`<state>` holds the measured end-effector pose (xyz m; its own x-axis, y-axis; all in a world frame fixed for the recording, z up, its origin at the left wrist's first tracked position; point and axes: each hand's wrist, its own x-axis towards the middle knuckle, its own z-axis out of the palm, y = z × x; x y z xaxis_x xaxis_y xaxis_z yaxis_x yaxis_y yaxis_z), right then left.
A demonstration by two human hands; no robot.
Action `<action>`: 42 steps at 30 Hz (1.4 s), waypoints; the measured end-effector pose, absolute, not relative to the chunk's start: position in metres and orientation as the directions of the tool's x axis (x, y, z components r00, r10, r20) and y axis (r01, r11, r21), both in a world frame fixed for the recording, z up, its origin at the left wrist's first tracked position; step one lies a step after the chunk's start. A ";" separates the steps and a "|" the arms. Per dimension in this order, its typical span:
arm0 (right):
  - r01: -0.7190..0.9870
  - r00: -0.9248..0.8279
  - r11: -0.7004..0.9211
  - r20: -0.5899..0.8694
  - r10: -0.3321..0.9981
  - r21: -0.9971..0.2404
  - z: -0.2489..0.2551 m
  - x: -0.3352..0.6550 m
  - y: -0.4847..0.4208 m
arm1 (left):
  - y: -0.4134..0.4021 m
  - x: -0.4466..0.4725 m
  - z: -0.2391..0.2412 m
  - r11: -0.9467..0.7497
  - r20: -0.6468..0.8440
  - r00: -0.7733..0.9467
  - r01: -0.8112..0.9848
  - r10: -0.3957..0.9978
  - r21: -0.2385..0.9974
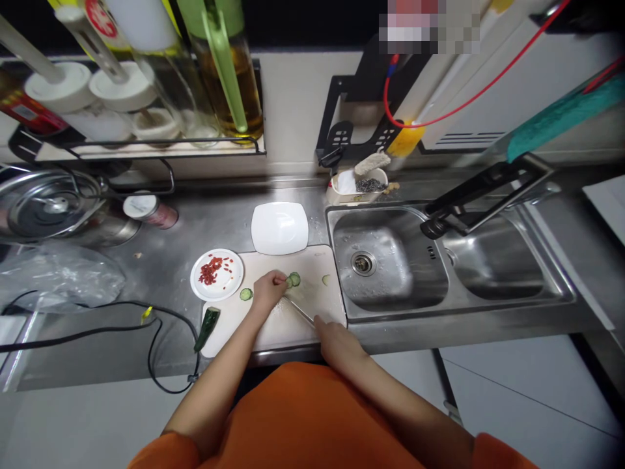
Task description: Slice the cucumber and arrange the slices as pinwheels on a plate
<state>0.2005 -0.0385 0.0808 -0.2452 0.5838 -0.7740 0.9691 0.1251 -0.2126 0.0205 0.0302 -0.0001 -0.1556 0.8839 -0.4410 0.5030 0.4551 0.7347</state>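
some cucumber slices, pinched now by the left hand, sit just past the knife, blade slanting forward-left from the gripping right hand.

Cucumber slices right at tips of left fingers, on right. Knife sticks out from right hand toward left fingers, blocks way between hands. Left of left fingers, round plate in way. Beyond them, white dish. Right of them, bare board, room to pass. Farther right, sink open, black tap over back.
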 end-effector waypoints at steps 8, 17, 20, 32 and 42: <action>0.968 -0.252 0.142 -0.766 0.591 -0.208 0.079 0.203 -0.038 | 0.008 -0.005 -0.003 0.447 -0.376 -0.247 0.574 0.893 0.686; 0.963 -0.269 0.158 -0.746 0.610 -0.218 0.080 0.201 -0.037 | 0.000 -0.002 -0.008 0.193 -0.166 -0.113 0.756 0.980 0.625; 0.961 -0.276 0.160 -0.738 0.616 -0.226 0.081 0.194 -0.034 | -0.002 -0.001 -0.011 0.199 -0.162 -0.123 0.748 0.979 0.634; 0.964 -0.261 0.135 -0.730 0.632 -0.228 0.081 0.172 -0.020 | -0.005 -0.001 -0.015 0.201 -0.136 -0.149 0.728 0.980 0.655; 0.965 -0.260 0.136 -0.740 0.620 -0.225 0.081 0.171 -0.020 | -0.004 -0.002 -0.015 0.215 -0.154 -0.150 0.729 0.977 0.650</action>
